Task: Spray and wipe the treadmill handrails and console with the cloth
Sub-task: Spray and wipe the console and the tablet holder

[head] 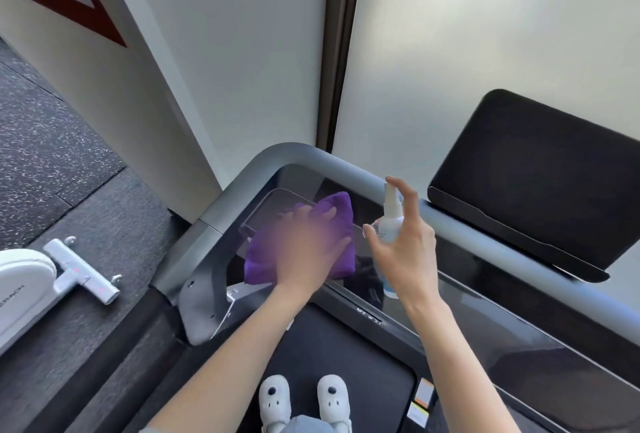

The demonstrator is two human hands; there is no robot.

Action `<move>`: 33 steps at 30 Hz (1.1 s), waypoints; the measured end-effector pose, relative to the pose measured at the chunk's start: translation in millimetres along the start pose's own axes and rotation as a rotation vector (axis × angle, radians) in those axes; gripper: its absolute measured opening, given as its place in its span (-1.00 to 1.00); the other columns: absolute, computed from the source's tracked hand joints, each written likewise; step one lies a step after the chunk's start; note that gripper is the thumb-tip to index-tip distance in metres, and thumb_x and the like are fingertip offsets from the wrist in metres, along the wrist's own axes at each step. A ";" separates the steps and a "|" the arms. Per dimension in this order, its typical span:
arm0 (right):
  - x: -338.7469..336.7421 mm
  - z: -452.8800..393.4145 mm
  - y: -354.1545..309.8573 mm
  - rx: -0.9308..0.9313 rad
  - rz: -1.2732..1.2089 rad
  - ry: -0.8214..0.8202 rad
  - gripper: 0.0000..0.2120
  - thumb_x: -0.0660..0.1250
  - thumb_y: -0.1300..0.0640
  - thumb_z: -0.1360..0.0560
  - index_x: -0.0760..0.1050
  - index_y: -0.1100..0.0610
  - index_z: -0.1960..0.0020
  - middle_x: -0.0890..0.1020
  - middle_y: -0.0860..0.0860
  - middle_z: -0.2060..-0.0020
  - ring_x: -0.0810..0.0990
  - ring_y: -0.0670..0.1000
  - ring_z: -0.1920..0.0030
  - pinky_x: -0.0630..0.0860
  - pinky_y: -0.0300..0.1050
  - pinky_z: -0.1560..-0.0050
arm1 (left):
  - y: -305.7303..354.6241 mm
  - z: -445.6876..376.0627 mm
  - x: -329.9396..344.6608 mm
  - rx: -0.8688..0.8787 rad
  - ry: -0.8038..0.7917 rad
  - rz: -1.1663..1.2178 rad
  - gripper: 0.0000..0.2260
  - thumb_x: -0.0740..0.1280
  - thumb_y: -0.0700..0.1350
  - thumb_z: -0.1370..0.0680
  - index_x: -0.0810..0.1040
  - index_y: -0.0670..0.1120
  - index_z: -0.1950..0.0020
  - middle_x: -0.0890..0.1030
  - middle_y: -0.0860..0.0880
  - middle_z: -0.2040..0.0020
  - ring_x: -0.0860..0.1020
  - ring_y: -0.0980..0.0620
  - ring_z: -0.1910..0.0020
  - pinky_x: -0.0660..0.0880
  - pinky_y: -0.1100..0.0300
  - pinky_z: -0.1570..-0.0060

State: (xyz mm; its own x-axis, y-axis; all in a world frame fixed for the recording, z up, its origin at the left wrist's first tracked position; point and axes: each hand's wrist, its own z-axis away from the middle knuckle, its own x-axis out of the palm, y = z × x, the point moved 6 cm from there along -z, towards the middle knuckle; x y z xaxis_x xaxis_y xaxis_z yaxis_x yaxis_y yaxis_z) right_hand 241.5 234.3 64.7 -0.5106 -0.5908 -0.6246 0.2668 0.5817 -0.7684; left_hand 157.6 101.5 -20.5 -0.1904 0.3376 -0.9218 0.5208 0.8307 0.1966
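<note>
A purple cloth (334, 214) lies folded on the glossy black console deck (467, 311) of the treadmill, near its left corner. My left hand (308, 252) presses flat on the cloth; it is blurred by motion. My right hand (401, 249) grips a small clear spray bottle (391, 221) with a white nozzle, forefinger raised above the nozzle top. The grey handrail (346, 169) curves round the corner just behind both hands. The dark console screen (540, 176) stands tilted at the right.
A white wall and a dark door frame (339, 52) rise right behind the rail. A white exercise machine (31, 287) stands on the speckled floor at the left. My feet in white clogs (304, 401) stand on the black treadmill belt (346, 356).
</note>
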 end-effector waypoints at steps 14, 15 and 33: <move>4.4 22.0 3.0 -0.003 0.033 -0.052 -0.27 0.43 0.20 -0.46 0.11 -0.35 -0.34 0.66 -0.09 0.23 0.58 -0.05 0.20 0.46 -0.13 0.16 | -29.1 2.0 -19.4 -0.070 -0.121 0.114 -0.62 0.32 0.18 -0.53 0.59 -0.04 -0.20 0.54 -0.15 -0.01 0.52 -0.18 0.06 0.45 -0.05 0.07; 7.1 19.5 1.7 -0.003 0.034 -0.062 -0.28 0.42 0.20 -0.46 0.11 -0.35 -0.34 0.65 -0.08 0.23 0.59 -0.04 0.19 0.46 -0.12 0.15 | -37.3 5.4 -28.5 -0.097 -0.097 0.156 -0.63 0.32 0.17 -0.53 0.59 -0.04 -0.20 0.53 -0.14 -0.02 0.52 -0.18 0.05 0.45 -0.05 0.06; 169.9 -64.0 -59.6 -0.141 0.381 -0.289 -0.39 0.26 0.29 -0.47 0.14 -0.05 -0.42 0.59 0.11 0.10 0.59 0.24 0.12 0.48 0.03 0.20 | -147.8 -18.3 -115.5 -0.501 0.203 0.616 -0.54 0.21 0.25 -0.50 0.48 0.00 -0.27 0.51 -0.06 -0.08 0.51 -0.05 -0.04 0.32 0.25 0.08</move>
State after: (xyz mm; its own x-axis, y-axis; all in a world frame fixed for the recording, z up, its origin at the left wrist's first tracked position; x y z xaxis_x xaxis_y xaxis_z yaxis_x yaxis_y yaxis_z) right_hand 86.5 135.0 13.3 -0.1459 -0.4407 -0.8857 0.2675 0.8443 -0.4642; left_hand 87.5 -52.2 63.0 -0.1629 0.8316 -0.5309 0.1569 0.5530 0.8183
